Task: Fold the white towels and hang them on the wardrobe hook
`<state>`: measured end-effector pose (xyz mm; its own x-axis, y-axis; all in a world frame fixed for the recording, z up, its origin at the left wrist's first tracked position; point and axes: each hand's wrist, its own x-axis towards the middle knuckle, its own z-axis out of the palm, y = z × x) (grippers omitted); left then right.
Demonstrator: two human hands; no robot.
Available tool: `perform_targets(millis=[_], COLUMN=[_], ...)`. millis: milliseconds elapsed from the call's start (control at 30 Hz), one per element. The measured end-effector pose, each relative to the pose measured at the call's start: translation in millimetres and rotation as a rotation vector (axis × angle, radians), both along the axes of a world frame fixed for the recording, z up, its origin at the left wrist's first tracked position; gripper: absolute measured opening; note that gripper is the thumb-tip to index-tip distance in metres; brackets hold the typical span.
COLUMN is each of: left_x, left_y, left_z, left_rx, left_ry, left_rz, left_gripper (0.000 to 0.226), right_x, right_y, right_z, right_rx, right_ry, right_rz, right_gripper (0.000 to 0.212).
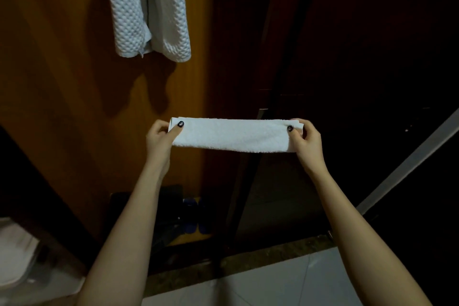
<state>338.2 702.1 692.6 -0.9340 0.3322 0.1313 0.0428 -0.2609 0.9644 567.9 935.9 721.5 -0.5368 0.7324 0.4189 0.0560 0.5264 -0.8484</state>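
Note:
A white towel (233, 134), folded into a narrow horizontal strip, is stretched in the air in front of the wardrobe. My left hand (160, 138) pinches its left end, thumb on top. At the other end my right hand (306, 139) pinches the towel the same way. Another white quilted towel (149, 7) hangs high on the brown wardrobe panel (62, 69). The hook that holds it is out of frame.
To the right, the wardrobe interior (372, 45) is dark. Blue slippers (196, 215) lie low inside the wardrobe. A stone threshold (248, 261) and pale floor tiles (273, 285) lie below. A white object (15, 251) sits at the lower left edge.

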Motion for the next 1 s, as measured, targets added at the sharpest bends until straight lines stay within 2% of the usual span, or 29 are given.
perform_targets(millis=[100,267,333,400,467,600,767,867,1000], left_x=[-5.2,-10.9,-15.4,-20.3,-29.1,-58.5,-108.6,-142.7,-175.3], left_y=[-12.2,-29.8,-36.3,-43.1,-51.3,-72.4,-96.7,-112.8,-131.2], left_z=[10.1,32.2,42.9,55.2,69.1,105.1,175.3,217.0,265.1], left_rx=[0.045,-0.022,-0.027,-0.027,-0.023,-0.085,-0.184,-0.227,-0.209], left_ry=[-0.027,0.082,0.107,0.13,0.161,0.251,0.496,0.607,0.699], left_rz=[-0.106,-0.173,-0.239,-0.268,-0.249,-0.093,0.095,0.116,0.035], left_gripper=[0.027,0.019,0.013,0.011,0.012,0.006,0.028,0.024,0.023], right_x=[-4.3,-19.3,-24.3,-28.4,-34.7,-69.1,-136.6,-167.3,-192.9], right_y=[1.9,4.7,2.7,-2.0,-7.3,-21.1,-42.6,-50.7,-56.9], right_z=[6.7,13.6,21.2,32.1,45.6,86.6,154.3,188.7,231.1], right_rx=[0.039,0.007,-0.015,-0.021,0.009,0.04,0.128,0.153,0.178], right_ry=[-0.007,-0.007,0.03,0.068,0.094,0.129,0.131,0.14,0.189], right_rz=[0.041,0.115,0.141,0.185,0.262,0.362,0.379,0.388,0.426], right_gripper=[0.013,0.008,0.015,0.032,0.042,0.043,0.033,0.035,0.029])
